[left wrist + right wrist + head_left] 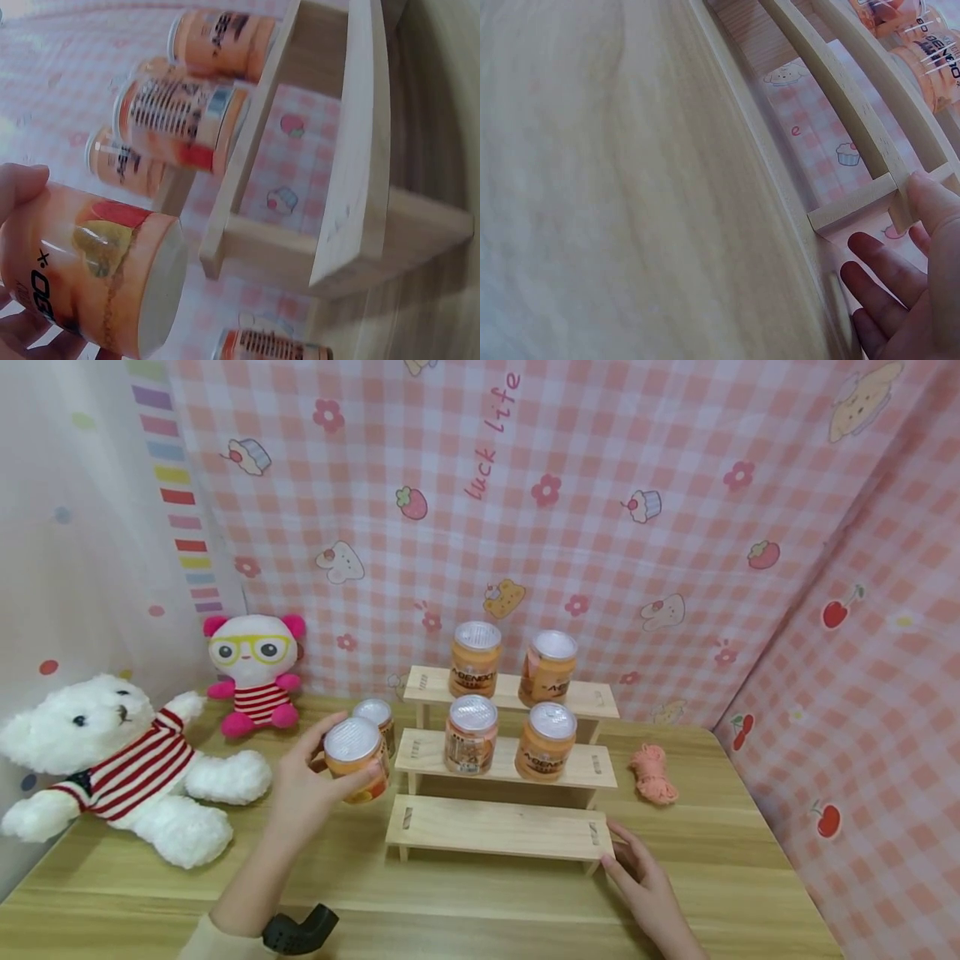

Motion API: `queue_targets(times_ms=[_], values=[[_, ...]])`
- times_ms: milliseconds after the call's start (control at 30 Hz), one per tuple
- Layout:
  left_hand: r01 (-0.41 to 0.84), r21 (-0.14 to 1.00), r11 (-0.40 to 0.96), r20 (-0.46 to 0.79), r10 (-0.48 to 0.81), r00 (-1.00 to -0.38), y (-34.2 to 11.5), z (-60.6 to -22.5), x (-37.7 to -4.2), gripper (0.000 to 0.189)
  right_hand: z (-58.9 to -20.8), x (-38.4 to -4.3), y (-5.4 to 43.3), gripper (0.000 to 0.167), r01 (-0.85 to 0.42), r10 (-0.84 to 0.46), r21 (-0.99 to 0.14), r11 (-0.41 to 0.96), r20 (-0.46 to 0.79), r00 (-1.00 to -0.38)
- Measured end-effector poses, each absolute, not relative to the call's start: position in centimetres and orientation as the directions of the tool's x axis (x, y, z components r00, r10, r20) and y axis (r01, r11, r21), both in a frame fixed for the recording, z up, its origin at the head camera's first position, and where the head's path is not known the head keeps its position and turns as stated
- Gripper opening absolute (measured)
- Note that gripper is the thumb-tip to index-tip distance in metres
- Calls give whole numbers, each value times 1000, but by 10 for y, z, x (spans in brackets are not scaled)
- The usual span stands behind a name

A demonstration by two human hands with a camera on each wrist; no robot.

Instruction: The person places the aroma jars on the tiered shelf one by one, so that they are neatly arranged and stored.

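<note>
In my left hand (311, 772) is an orange-labelled can (352, 750) with a silvery lid, held by thumb and fingers left of a three-step wooden display stand (495, 827). The left wrist view shows yellow fruit on the label of this can (97, 262), upright and apart from the stand. My right hand (641, 881) grips the right end of the lowest step, thumb on its front edge; in the right wrist view the other fingers (889, 270) spread below the board. Two similar cans (471, 735) stand on the middle step and two (476, 658) on the top step. The bottom step is bare.
Another can (375, 720) stands on the table behind the held one. A white teddy bear (142, 760) and a pink-eared plush toy (255, 672) sit at the left. A bundle of pink yarn (654, 774) lies right of the stand. Checked cloth (600, 552) hangs behind.
</note>
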State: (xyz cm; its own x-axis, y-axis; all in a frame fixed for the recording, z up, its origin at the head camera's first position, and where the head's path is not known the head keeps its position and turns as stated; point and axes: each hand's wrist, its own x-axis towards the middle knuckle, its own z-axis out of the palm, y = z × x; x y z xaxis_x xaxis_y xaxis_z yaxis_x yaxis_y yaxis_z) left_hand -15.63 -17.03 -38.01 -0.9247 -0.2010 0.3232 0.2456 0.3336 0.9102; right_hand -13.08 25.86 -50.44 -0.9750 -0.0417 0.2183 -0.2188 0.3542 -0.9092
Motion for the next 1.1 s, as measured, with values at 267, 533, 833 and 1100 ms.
queue_targets(times_ms=[267, 533, 833, 1100], values=[[282, 907, 314, 331, -114, -937, -149, -380, -146, 73, -502, -131, 258, 45, -208, -42, -911, 357, 207, -977], [322, 915, 243, 339, -28, -941, -127, -379, -141, 73, -501, -132, 257, 45, -239, -53, -906, 350, 236, -970], [362, 917, 171, 358, 52, -932, -102, -381, -138, 78, -504, -134, 259, 46, -227, -52, -909, 349, 223, -973], [352, 926, 133, 342, 97, -935, -77, -379, -133, 79, -505, -132, 260, 46, -222, -49, -907, 358, 220, -974]])
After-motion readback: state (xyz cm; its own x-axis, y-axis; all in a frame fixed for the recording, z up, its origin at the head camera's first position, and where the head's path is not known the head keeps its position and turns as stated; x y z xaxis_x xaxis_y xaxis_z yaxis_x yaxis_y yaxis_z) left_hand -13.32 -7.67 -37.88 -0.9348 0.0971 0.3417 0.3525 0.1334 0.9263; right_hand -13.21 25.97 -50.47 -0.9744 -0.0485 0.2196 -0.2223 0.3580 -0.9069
